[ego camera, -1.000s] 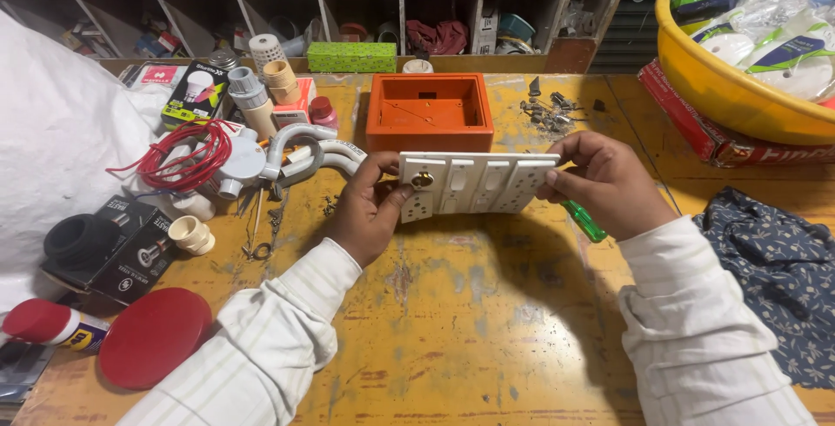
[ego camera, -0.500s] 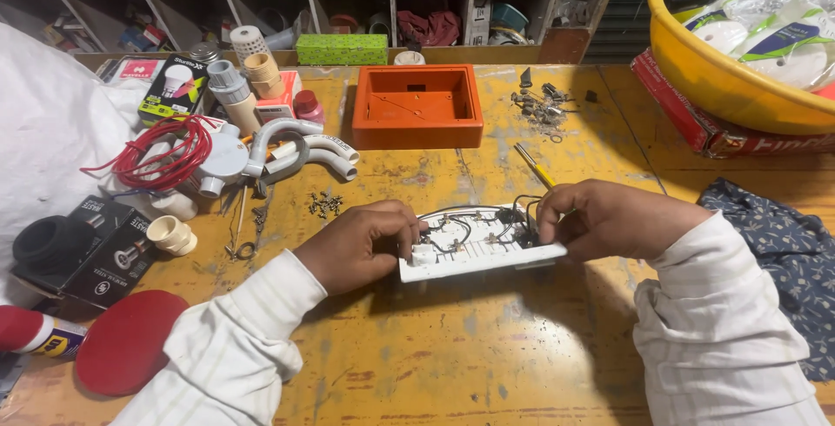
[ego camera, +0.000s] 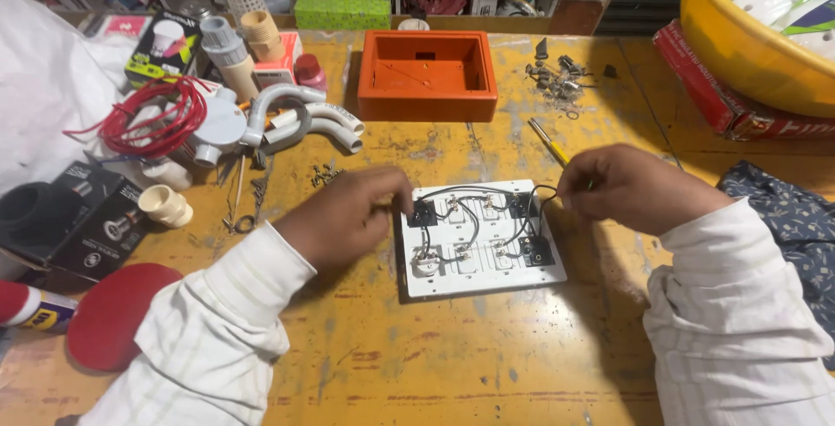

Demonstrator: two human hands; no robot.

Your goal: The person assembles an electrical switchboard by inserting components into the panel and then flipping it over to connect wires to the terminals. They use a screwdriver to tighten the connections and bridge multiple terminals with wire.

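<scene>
Single head-worn view, steeply down and close over the yellow worktable [ego camera: 452,365].

Yellow basin [ego camera: 739,52] cropped at edge

Bare yellow table [ego camera: 487,356] lies open in front of the white switch plate [ego camera: 481,239], while the orange box [ego camera: 427,75] and loose screws [ego camera: 557,78] block the far side, white pipe bends [ego camera: 304,126] crowd the left, and a yellow-handled screwdriver [ego camera: 548,140] lies just beside the right hand [ego camera: 631,187].
</scene>
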